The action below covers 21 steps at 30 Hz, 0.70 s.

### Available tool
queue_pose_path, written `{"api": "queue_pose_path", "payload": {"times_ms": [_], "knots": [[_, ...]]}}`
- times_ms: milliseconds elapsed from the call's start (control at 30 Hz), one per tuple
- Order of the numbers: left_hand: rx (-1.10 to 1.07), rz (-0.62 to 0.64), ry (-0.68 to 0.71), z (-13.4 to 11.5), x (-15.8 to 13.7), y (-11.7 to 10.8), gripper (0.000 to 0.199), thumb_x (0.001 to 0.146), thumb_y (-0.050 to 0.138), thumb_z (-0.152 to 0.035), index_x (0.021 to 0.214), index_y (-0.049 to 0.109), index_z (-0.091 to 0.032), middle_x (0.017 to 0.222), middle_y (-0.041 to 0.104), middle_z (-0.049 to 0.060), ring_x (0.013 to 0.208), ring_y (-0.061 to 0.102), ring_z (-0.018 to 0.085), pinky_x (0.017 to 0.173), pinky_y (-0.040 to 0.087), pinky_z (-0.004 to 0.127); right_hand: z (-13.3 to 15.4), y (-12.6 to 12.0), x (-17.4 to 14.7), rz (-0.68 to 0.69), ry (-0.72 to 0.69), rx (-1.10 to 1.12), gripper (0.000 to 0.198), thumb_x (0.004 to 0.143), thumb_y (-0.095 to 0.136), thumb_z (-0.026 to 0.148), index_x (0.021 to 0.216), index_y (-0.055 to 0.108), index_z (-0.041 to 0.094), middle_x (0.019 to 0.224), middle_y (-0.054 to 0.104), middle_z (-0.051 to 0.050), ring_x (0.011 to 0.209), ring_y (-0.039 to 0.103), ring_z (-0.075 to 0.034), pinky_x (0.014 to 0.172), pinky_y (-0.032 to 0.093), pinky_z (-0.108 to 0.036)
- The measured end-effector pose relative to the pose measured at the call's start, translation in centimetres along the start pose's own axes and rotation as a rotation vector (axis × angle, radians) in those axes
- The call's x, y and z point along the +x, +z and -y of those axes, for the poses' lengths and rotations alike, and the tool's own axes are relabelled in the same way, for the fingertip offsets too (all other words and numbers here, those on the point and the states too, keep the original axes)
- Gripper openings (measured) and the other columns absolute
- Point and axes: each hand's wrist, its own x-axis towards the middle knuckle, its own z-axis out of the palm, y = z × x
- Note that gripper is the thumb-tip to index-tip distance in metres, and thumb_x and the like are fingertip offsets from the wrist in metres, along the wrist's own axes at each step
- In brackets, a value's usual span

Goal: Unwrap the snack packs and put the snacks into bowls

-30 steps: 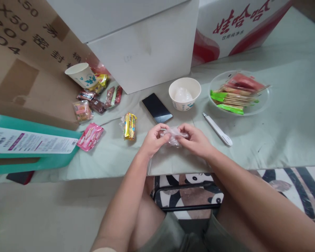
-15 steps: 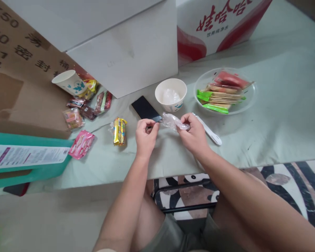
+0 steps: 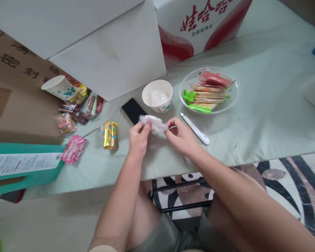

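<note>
Thin wrap stretched between two pinches, crowded table edge

Left hand: thumb and forefinger clamped on the left end of the wrap. Right hand: thumb and forefinger tips pinched on its narrow right end. The wrap is clear, crumpled, slung between them toward the table's near edge. Main hazard, in my judgement: film this thin likely tears or slips if the hands pull unevenly, the right pinch having the smaller hold. It may also cling to fingertips.

Just beyond: phone, its near end hidden by wrap and left hand; touching or not, cannot tell. A careless knuckle could nudge it. Bowl stands behind the wrap, clear plastic inside; it looks light, so a forward jab might tip it.

White tool lies just beside the right hand, slanting down toward the near edge. Whether a blade is out, too small to tell; if so, a sideways swing risks a nick.

Farther out: dish of snacks to the right, gold packet left. Both seem clear of trouble unless a forearm sweeps wide.
</note>
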Motion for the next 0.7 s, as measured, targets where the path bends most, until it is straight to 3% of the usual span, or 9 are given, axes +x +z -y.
{"api": "queue_pose_path", "payload": {"times_ms": [200,300,367,467,567,700], "knots": [[0.039,-0.298,0.209,-1.7,1.8,-2.8,0.047,0.06,0.092,-0.047,0.08,0.06,-0.019,0.074,0.063,-0.004,0.065,0.057,0.008,0.065,0.048,0.02,0.2,-0.1,-0.2,0.047,-0.034,-0.161,0.012,0.081,0.055,0.027,0.093,0.054,0.023,0.102,0.063,-0.004,0.079,0.061,-0.016,0.078,0.045,-0.034],[0.162,-0.337,0.324,-3.8,2.2,-2.6,0.038,0.07,0.086,-0.042,0.077,0.056,-0.02,0.069,0.058,-0.004,0.059,0.052,0.008,0.057,0.043,0.02,0.2,0.4,-0.3,0.08,-0.052,-0.148,0.012,0.083,0.055,0.027,0.094,0.054,0.023,0.103,0.063,-0.004,0.08,0.062,-0.016,0.077,0.046,-0.034],[0.279,-0.316,0.402,-5.7,2.8,-1.4,0.029,0.077,0.079,-0.036,0.077,0.055,-0.021,0.068,0.053,-0.005,0.057,0.047,0.009,0.056,0.041,0.021,0.1,0.7,-0.3,0.084,-0.063,-0.119,0.012,0.083,0.055,0.028,0.094,0.055,0.023,0.103,0.063,-0.003,0.082,0.063,-0.016,0.076,0.046,-0.033],[0.585,-0.179,0.52,-8.5,4.9,1.8,0.023,0.079,0.075,-0.026,0.072,0.054,-0.022,0.067,0.05,-0.004,0.064,0.05,0.012,0.064,0.045,0.024,0.2,0.6,-0.1,0.064,-0.045,-0.041,0.012,0.082,0.054,0.03,0.092,0.054,0.024,0.1,0.063,-0.003,0.079,0.061,-0.015,0.071,0.046,-0.032],[0.892,0.001,0.56,-9.7,8.4,5.1,0.023,0.07,0.074,-0.01,0.068,0.053,-0.021,0.069,0.053,-0.002,0.076,0.058,0.017,0.081,0.049,0.029,0.6,-0.1,0.2,0.013,0.005,0.028,0.012,0.081,0.053,0.033,0.089,0.053,0.024,0.093,0.063,-0.001,0.072,0.057,-0.015,0.066,0.043,-0.031],[1.164,0.37,0.311,-9.1,13.1,8.2,0.03,0.055,0.072,0.004,0.054,0.054,-0.02,0.057,0.048,-0.002,0.081,0.065,0.023,0.091,0.05,0.035,1.3,-1.3,0.2,-0.05,0.019,0.047,0.01,0.081,0.053,0.032,0.086,0.053,0.024,0.085,0.062,0.0,0.069,0.055,-0.015,0.064,0.041,-0.031]]}}
